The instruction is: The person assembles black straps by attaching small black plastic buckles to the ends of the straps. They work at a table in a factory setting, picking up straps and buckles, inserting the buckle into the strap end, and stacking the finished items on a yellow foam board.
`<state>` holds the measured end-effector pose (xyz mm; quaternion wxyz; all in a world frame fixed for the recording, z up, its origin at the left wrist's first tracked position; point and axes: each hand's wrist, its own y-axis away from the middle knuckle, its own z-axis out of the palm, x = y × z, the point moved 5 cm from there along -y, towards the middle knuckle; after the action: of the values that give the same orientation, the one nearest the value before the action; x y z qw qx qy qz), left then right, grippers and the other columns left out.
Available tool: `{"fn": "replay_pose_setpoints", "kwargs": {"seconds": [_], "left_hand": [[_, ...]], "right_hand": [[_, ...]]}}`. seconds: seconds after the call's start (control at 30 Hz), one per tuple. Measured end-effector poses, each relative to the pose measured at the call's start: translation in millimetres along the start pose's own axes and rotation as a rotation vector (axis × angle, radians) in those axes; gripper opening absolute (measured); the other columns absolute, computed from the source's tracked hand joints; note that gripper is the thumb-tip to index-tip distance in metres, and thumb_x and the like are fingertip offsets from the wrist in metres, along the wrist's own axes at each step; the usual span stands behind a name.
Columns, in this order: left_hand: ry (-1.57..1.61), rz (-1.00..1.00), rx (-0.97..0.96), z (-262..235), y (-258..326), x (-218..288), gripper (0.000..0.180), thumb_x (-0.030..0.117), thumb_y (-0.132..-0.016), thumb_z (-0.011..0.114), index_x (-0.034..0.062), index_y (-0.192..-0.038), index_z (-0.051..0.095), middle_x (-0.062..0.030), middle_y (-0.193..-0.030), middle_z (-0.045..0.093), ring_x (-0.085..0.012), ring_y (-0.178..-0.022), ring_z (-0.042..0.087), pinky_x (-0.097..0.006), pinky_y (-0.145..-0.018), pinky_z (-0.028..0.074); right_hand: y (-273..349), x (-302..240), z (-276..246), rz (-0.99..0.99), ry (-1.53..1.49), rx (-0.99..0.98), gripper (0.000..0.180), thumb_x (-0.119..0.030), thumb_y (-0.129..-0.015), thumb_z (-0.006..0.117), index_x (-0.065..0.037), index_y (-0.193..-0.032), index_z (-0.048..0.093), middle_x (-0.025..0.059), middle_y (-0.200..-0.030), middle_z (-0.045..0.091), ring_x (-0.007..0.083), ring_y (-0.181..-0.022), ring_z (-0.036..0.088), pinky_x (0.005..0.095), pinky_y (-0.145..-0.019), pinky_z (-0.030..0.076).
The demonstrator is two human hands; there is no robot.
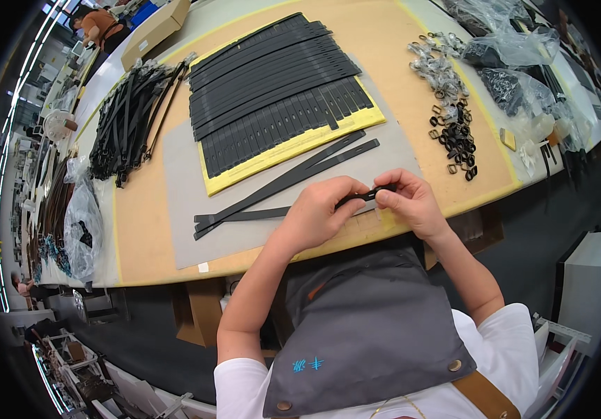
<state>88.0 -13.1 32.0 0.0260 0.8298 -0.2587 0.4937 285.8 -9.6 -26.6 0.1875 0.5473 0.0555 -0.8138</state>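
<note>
left hand (316, 211) grip: pinching black strap (362, 197) | right hand (413, 203) grip: pinching same strap, apparently near its end

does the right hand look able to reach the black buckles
Probably yes: nothing visible stands between the right hand and the black buckles, though it would likely have to release the black strap first.

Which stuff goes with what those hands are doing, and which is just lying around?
Probably part of it:
black strap, held by left hand and right hand
loose straps on grey sheet
strap rows on yellow board

Probably just lying around:
cardboard box, far side
clear plastic bag, left
</note>
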Motion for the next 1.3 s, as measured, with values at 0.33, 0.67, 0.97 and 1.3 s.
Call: {"fn": "replay_pose_setpoints", "kwargs": {"seconds": [0.33,0.67,0.97,1.3], "left_hand": [[-0.220,0.027,0.040,22.8,1.3,8.3,0.027,0.011,-0.089,0.081,0.0062,-0.115,0.072,-0.0101,-0.099,0.074,-0.0253,-0.080,0.072,-0.034,-0.065,0.056],[-0.865,0.183,0.369,-127.7,6.8,95.7,0.029,0.003,-0.087,0.081,0.0019,-0.114,0.071,-0.0099,-0.094,0.073,-0.0198,-0.072,0.070,-0.032,-0.062,0.055],[-0.602,0.206,0.475,-140.3,38.1,122.3,0.030,-0.007,-0.079,0.082,-0.0032,-0.108,0.072,-0.0102,-0.095,0.072,-0.0132,-0.076,0.067,-0.025,-0.064,0.052],[-0.078,-0.107,0.175,2.4,-0.1,-33.3,0.023,0.012,-0.089,0.081,0.0016,-0.108,0.071,-0.0034,-0.080,0.069,-0.0068,-0.068,0.058,-0.024,-0.064,0.049]], "right_hand": [[5.4,-2.6,4.1,-0.059,0.194,-0.050,0.043,-0.018,-0.103,0.071,0.000,-0.139,0.054,0.0136,-0.123,0.070,0.0151,-0.103,0.070,0.0293,-0.090,0.058],[12.4,-26.6,17.6,-0.492,1.171,-0.097,0.028,-0.020,-0.094,0.076,-0.004,-0.115,0.071,0.0121,-0.129,0.068,0.0317,-0.127,0.059,0.0421,-0.107,0.050],[-12.2,-58.4,-40.5,-0.389,1.181,0.337,0.014,-0.021,-0.091,0.076,-0.009,-0.099,0.076,0.0058,-0.101,0.074,0.0245,-0.105,0.067,0.0401,-0.087,0.056],[-49.0,-94.2,-112.4,-0.035,1.633,0.546,0.012,-0.027,-0.088,0.078,-0.014,-0.088,0.079,0.0014,-0.091,0.076,0.0221,-0.098,0.068,0.0417,-0.084,0.057]]}}
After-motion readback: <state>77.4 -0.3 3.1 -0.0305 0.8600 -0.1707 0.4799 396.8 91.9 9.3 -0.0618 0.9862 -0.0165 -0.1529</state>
